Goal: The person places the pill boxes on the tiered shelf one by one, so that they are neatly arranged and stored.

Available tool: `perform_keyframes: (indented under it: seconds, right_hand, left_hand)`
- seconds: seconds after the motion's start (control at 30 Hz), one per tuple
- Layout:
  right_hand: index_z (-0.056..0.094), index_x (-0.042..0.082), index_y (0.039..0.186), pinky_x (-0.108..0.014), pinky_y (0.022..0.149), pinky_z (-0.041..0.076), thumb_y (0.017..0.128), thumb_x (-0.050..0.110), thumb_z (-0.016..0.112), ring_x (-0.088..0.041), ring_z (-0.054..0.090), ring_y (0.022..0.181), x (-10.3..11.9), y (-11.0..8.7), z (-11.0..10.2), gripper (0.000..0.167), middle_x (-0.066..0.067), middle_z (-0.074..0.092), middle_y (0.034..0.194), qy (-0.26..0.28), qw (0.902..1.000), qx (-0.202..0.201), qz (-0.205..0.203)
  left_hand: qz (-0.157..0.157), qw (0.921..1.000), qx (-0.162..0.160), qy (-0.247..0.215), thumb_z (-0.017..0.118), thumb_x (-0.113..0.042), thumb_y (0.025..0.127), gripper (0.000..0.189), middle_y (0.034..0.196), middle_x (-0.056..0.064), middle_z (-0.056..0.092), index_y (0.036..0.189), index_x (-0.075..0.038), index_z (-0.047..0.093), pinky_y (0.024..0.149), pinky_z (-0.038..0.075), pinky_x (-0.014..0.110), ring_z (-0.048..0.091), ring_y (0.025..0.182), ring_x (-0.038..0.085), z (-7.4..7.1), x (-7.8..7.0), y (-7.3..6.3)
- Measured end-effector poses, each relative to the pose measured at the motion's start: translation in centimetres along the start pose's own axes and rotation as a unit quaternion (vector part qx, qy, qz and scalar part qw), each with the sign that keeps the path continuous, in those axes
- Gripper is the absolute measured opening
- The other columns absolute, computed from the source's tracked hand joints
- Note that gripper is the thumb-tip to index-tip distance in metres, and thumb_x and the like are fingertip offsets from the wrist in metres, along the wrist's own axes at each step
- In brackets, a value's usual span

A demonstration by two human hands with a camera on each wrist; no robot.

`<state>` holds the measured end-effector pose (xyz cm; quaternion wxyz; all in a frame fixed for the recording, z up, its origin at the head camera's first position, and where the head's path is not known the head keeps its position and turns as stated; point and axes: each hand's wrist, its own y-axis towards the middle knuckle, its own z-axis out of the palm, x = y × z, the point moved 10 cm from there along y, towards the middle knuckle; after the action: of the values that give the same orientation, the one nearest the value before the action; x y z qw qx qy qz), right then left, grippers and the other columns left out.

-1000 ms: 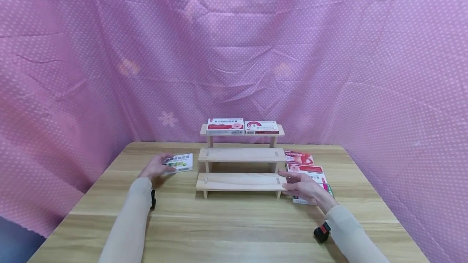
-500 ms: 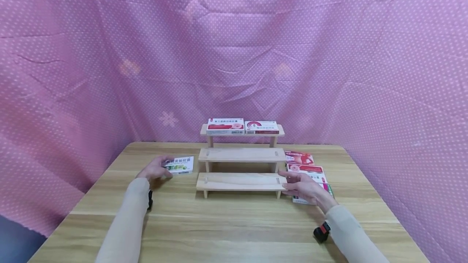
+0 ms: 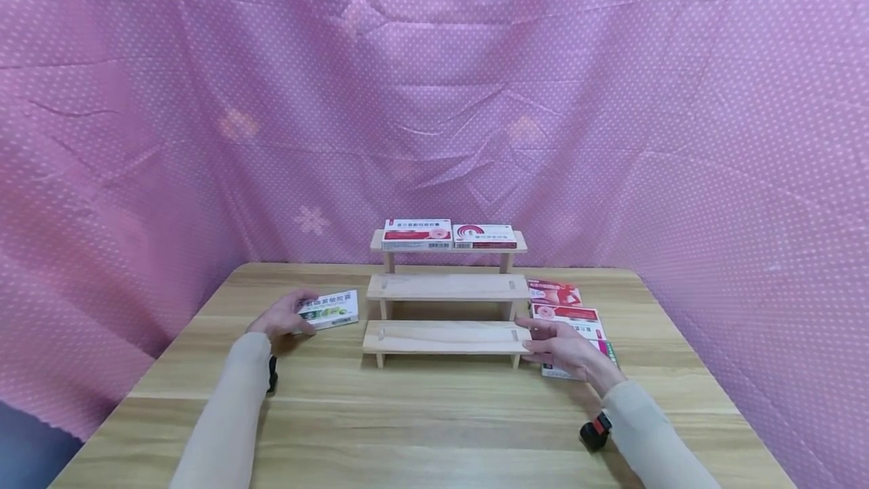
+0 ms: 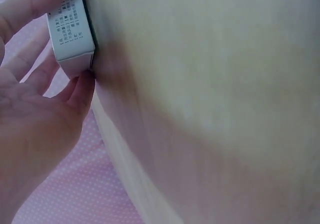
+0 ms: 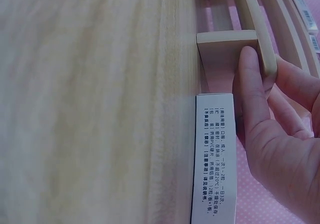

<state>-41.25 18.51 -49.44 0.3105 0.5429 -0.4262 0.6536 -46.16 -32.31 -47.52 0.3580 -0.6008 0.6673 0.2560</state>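
Note:
At the left of the head view, my left hand (image 3: 280,315) holds a white-and-green medicine box (image 3: 333,311) by its left end. The left wrist view has the thumb along one side of this box (image 4: 72,31) and fingers at its end and behind it. On the other side, my right hand (image 3: 566,348) grips the right end of the lowest step of a three-step wooden display stand (image 3: 441,338). Close up in the right wrist view, one fingertip of the right hand (image 5: 270,129) presses the support leg (image 5: 227,46) below the board.
Two red-and-white medicine boxes (image 3: 417,235) lie side by side on the stand's top step. Several more boxes, among them a red one (image 3: 555,293) and a red-and-white one (image 3: 570,321), lie right of the stand, partly behind the right hand. Pink dotted cloth (image 3: 434,96) hangs behind the table (image 3: 421,421).
My left hand has moved a little left and towards me, and the medicine box has shifted slightly nearer and turned a little. The right hand stays on the stand.

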Motion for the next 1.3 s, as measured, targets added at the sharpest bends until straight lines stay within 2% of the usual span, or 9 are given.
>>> perform_keyframes:
  seconds: [0.13, 0.33, 0.53, 0.77, 0.97, 1.1, 1.3]
  right_hand:
    - [0.036, 0.004, 0.15, -0.042, 0.101, 0.052, 0.096, 0.005, 0.059, -0.019, 0.063, 0.108, 0.0, 0.0, 0.1, 0.059, -0.022, 0.04, 0.144, 0.002, 1.0, 0.001, 0.004]
    - [0.037, 0.006, 0.15, -0.042, 0.102, 0.052, 0.096, 0.006, 0.059, -0.02, 0.063, 0.109, 0.1, 0.0, 0.2, 0.058, -0.024, 0.034, 0.15, 0.004, 0.9999, -0.005, 0.009]
    - [0.036, 0.006, 0.151, -0.045, 0.104, 0.05, 0.095, 0.006, 0.061, -0.02, 0.062, 0.11, 0.1, 0.0, 0.4, 0.061, -0.024, 0.037, 0.148, -0.003, 0.9999, 0.001, 0.013]
    - [0.038, 0.006, 0.15, -0.045, 0.103, 0.05, 0.095, 0.006, 0.062, -0.02, 0.063, 0.11, 0.5, -0.1, 0.3, 0.06, -0.024, 0.039, 0.147, -0.001, 0.9999, -0.002, 0.01]
    - [0.035, 0.003, 0.15, -0.044, 0.103, 0.051, 0.098, 0.004, 0.054, -0.018, 0.063, 0.108, 0.6, -0.1, 0.2, 0.056, -0.023, 0.03, 0.154, 0.006, 1.0, 0.002, 0.003]
    - [0.036, 0.003, 0.15, -0.044, 0.103, 0.051, 0.097, 0.004, 0.057, -0.019, 0.063, 0.109, 0.4, 0.0, 0.2, 0.057, -0.024, 0.036, 0.149, 0.01, 0.9999, -0.001, 0.004]
    - [0.036, 0.002, 0.15, -0.043, 0.102, 0.052, 0.095, 0.003, 0.06, -0.02, 0.063, 0.109, 0.1, 0.0, 0.2, 0.06, -0.023, 0.043, 0.144, 0.017, 0.9998, -0.007, 0.003]
  left_hand:
    - [-0.01, 0.9998, -0.019, -0.006, 0.08, -0.001, 0.07, 0.085, 0.145, 0.028, 0.041, 0.144, 0.002, 0.04, 0.102, 0.037, 0.04, 0.046, 0.121, 0.036, -0.5, 0.4, 0.0]
    - [-0.011, 0.9973, -0.04, -0.06, 0.08, -0.005, 0.073, 0.089, 0.148, 0.026, 0.038, 0.149, -0.004, 0.034, 0.108, 0.034, 0.048, 0.044, 0.125, 0.037, -1.4, 0.5, -0.3]
    - [0.0, 0.9978, -0.058, -0.034, 0.081, -0.015, 0.074, 0.094, 0.148, 0.025, 0.039, 0.152, -0.006, 0.03, 0.11, 0.032, 0.059, 0.043, 0.127, 0.04, -2.1, -0.7, -1.0]
    - [0.027, 0.9969, -0.07, -0.024, 0.082, -0.024, 0.075, 0.091, 0.139, 0.025, 0.049, 0.15, -0.005, 0.035, 0.097, 0.045, 0.04, 0.052, 0.118, 0.036, -2.5, -2.7, -1.5]
    - [0.031, 0.9961, -0.066, -0.05, 0.082, -0.025, 0.076, 0.094, 0.14, 0.024, 0.047, 0.152, -0.004, 0.031, 0.098, 0.048, 0.04, 0.05, 0.119, 0.035, -2.6, -3.9, -2.3]
    - [0.056, 0.9952, -0.06, -0.055, 0.083, -0.026, 0.075, 0.094, 0.137, 0.021, 0.049, 0.152, -0.009, 0.033, 0.09, 0.049, 0.031, 0.052, 0.115, 0.032, -2.8, -5.3, -2.8]
    - [0.084, 0.9941, -0.047, -0.048, 0.081, -0.018, 0.079, 0.084, 0.14, 0.018, 0.047, 0.15, -0.01, 0.036, 0.091, 0.049, 0.029, 0.05, 0.122, 0.034, -3.0, -6.8, -3.4]
